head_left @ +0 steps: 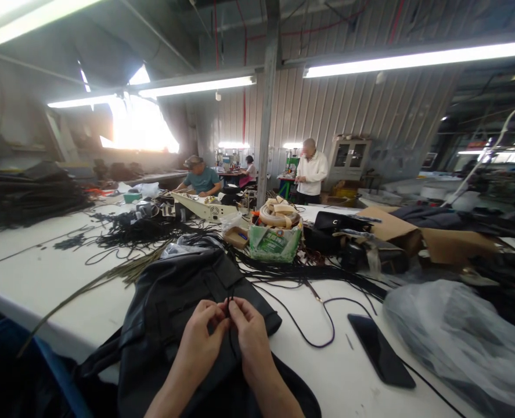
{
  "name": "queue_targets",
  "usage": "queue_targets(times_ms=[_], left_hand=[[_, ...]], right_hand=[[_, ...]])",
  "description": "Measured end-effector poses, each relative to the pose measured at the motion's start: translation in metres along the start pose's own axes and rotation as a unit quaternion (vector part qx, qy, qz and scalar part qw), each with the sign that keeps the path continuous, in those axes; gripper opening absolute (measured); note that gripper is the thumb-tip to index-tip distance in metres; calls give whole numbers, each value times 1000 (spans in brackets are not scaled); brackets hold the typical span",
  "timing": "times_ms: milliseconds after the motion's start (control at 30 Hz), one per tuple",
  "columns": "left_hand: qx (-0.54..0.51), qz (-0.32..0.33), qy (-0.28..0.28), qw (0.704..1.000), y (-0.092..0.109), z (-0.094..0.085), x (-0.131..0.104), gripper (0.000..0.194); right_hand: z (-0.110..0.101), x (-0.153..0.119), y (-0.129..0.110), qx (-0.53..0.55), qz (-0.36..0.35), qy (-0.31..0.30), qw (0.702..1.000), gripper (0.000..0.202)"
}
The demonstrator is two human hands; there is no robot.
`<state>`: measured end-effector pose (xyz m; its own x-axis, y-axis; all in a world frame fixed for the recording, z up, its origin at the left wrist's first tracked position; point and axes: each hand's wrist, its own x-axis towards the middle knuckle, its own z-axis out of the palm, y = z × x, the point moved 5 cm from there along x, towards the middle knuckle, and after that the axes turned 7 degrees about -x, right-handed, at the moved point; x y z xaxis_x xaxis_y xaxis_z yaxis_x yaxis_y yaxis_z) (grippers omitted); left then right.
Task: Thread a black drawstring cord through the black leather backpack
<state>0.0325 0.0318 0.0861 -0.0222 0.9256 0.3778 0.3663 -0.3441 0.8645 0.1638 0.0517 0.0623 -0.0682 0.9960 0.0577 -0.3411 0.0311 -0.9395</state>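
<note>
Partly hidden blk cord (230,296) btwn L hand (204,329) & R hand (250,331), ends unclear

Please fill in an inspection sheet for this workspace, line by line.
Surface: white table, small dark marks near the phone.
Work things: black bag lying on the table; black cord above it, attachment unclear.
Clutter: green box holding rolls, clear plastic, cardboard, heaped black strips.
Hands: left and right close together over the bag, fingertips pinching the cord.
Cables: white cable hanging at right; a dark line emerges beside the phone, cable or cord unclear.
Surroundings: three people beyond the table, lit tube lights, metal post.
</note>
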Motion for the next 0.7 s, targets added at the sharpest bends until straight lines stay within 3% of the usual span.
queue_targets(times_ms=[300,600,700], left_hand=[[66,-14,12,998,7,1,-12,25],[116,-21,-11,993,20,-7,-25,24],[87,-25,29,995,21,-20,-23,22]], right_hand=[[3,-8,-10,-166,-65,-57,982,41],[5,-18,-17,-259,-130,-11,957,31],[3,-20,-18,-253,-122,9,960,34]])
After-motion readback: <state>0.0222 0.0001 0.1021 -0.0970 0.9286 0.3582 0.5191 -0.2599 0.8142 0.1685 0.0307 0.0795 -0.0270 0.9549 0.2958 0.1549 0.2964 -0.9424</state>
